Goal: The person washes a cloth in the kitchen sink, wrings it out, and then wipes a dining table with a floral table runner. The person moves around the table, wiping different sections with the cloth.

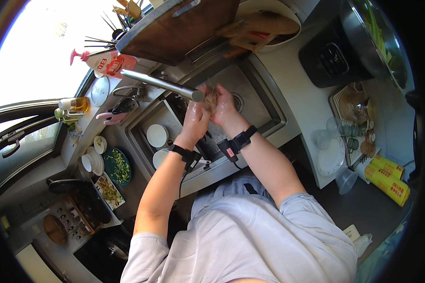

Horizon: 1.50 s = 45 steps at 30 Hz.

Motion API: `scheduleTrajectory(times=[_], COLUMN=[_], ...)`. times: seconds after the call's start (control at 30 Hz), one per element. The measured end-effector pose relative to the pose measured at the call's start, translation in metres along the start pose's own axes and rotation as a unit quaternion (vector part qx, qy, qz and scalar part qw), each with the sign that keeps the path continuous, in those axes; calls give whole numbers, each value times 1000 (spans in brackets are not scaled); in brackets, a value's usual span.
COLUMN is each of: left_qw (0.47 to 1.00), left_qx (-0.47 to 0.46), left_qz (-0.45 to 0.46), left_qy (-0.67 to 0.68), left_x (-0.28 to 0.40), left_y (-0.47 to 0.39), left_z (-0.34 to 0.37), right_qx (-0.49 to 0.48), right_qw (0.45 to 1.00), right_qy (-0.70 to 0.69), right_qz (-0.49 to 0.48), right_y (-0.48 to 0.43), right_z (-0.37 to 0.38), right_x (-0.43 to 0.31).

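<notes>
My left hand (197,115) and my right hand (226,105) are cupped together over the stainless-steel sink (265,86), wet and shiny. Between them they hold a soft, wet, brownish thing (210,99); what it is exactly cannot be made out. Just above, the end of the metal faucet spout (170,87) hides part of my left fingers. Below my right hand shows the round drain (238,102). White bowls (157,136) sit in the left basin, beyond the divider. Each wrist wears a black strap with a small device.
Left of the sink stand a green plate of chopped food (116,166), stacked white dishes (94,161) and pink-handled scissors (114,115). A pump bottle (109,63) and a large cutting board (177,30) are behind. To the right are a black appliance (334,58) and a drying rack (352,120) with glassware.
</notes>
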<state>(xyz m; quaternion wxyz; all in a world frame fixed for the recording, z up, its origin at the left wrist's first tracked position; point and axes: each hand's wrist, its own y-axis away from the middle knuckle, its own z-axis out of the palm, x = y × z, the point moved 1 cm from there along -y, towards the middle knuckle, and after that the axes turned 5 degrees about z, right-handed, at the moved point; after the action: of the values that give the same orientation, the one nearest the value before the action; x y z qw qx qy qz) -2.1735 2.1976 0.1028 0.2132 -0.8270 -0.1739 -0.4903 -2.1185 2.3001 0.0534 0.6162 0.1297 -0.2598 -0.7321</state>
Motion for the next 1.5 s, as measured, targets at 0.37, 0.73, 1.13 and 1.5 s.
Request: scheduleTrajectory(times=[0.37, 0.73, 1.13, 1.5], left_qw=[986, 970, 979, 997], left_qx=[-93, -163, -164, -57], left_qz=[-16, -27, 24, -16], left_qy=[-135, -181, -122, -57], left_x=[-3, -4, -9, -15], left_y=[-21, -24, -13, -16], left_z=[-7, -16, -9, 10], right_qx=[-103, -104, -121, -17], right_qw=[990, 993, 989, 1000], right_qy=[-41, 11, 69, 3], right_qz=[85, 47, -57, 9], right_y=[18, 1, 7, -1], right_z=[-5, -25, -17, -17], right_x=[5, 18, 30, -2])
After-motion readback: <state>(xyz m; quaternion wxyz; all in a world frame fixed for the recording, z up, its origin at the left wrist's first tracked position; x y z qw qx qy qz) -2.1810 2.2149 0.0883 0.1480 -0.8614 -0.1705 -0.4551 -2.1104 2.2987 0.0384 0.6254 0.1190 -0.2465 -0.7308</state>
